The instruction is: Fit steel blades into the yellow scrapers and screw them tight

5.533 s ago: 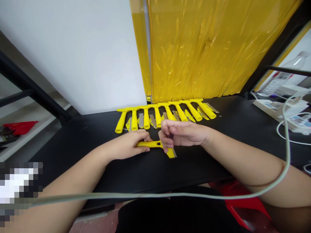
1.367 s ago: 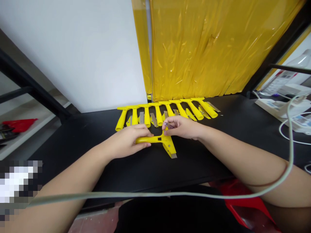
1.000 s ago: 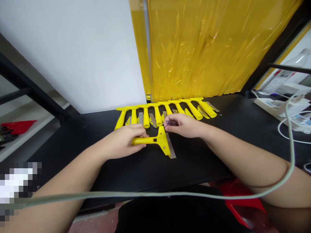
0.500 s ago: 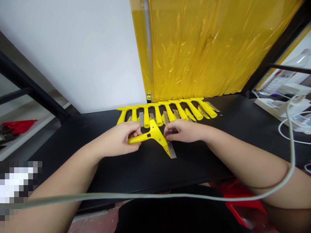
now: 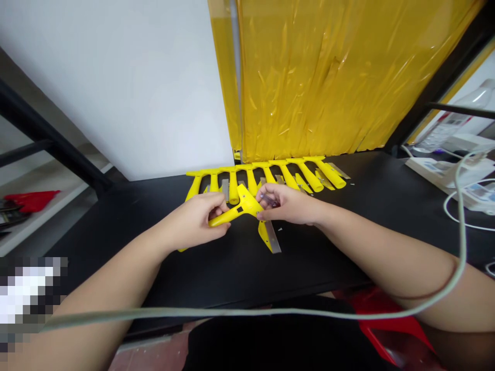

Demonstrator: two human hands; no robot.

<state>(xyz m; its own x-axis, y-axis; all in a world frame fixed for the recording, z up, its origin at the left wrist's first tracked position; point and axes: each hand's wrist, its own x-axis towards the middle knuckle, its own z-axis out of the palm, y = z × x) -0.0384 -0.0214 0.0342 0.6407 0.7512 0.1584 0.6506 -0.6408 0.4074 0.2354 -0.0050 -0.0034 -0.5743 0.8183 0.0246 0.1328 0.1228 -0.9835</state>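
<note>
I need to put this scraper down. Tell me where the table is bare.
Bare black table lies left of the left hand, between the row of scrapers and the white cable, and along the near edge. It is crowded under the right hand, by the loose blade plate.

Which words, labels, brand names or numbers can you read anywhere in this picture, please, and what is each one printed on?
No text can be read here.
The plastic bottle at far right carries a label with red print, too blurred to read.
The white boxes beside it show coloured markings, too small to read.
The yellow scraper held by the left hand and right hand shows no lettering, nor does the row of yellow scrapers behind.
</note>
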